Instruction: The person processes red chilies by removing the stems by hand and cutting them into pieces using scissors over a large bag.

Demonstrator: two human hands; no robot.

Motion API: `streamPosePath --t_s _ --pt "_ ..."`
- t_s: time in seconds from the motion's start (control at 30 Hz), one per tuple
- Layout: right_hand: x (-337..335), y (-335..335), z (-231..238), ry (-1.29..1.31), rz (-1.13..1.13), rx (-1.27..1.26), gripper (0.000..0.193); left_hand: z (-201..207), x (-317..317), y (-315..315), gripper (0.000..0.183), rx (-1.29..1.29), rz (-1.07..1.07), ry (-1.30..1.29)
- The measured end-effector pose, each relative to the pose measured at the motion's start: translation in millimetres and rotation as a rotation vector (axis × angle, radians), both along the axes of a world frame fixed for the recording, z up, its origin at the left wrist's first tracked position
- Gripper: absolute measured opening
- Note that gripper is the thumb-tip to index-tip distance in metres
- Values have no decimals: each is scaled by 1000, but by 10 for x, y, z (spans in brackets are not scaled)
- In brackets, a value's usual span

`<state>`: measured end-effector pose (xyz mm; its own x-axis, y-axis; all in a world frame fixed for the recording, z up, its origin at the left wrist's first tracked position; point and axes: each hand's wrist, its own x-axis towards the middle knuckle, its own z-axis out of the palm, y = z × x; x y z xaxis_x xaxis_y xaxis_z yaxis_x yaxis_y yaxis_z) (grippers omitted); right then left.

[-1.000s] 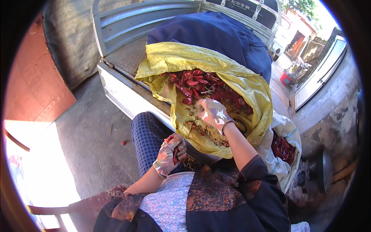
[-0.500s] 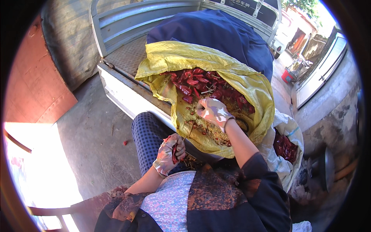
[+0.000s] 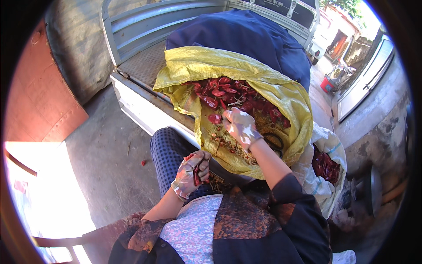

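My left hand (image 3: 190, 174), in a patterned glove, is closed around several dried red chili peppers (image 3: 196, 175) in front of my lap. A thin stalk sticks up beside its fingers. Over the open yellow woven sack (image 3: 211, 57), my right hand (image 3: 241, 126), gloved alike, has its fingers curled together. A red chili pepper (image 3: 214, 119) touches its fingertips, pinched as far as I can see. More dried red chili peppers (image 3: 215, 90) fill the far part of the sack. Pale seeds and scraps (image 3: 235, 152) lie in its near part, with black-handled scissors (image 3: 274, 141) at the right.
The sack rests at the edge of a metal truck bed (image 3: 140, 70), against a dark blue cloth-covered heap (image 3: 237, 33). At right stands a white sack (image 3: 307, 176) of red peppers. A reddish board (image 3: 46, 92) is at left; a red bucket (image 3: 327, 85) stands farther off.
My right hand has shifted slightly up and away, and a red chili pepper now shows at its fingertips. My left hand has barely moved and still holds its peppers.
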<state>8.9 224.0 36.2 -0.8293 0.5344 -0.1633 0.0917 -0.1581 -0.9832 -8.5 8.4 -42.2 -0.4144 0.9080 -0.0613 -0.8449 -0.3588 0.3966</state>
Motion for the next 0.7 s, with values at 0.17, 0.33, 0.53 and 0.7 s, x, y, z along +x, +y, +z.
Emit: streamPosePath --t_s 0.17,0.33,0.53,0.7 --pt "648 -208 513 -185 479 1313 10 24 -50 7 24 -93 19 36" --pt "828 -461 597 -46 642 1511 7 141 58 37 28 -347 -30 216" --pt "742 -600 591 -41 726 1598 14 275 114 -54 31 -194 -95 359" --pt "752 -670 741 -134 761 1410 17 231 84 -85 20 -171 -130 429"
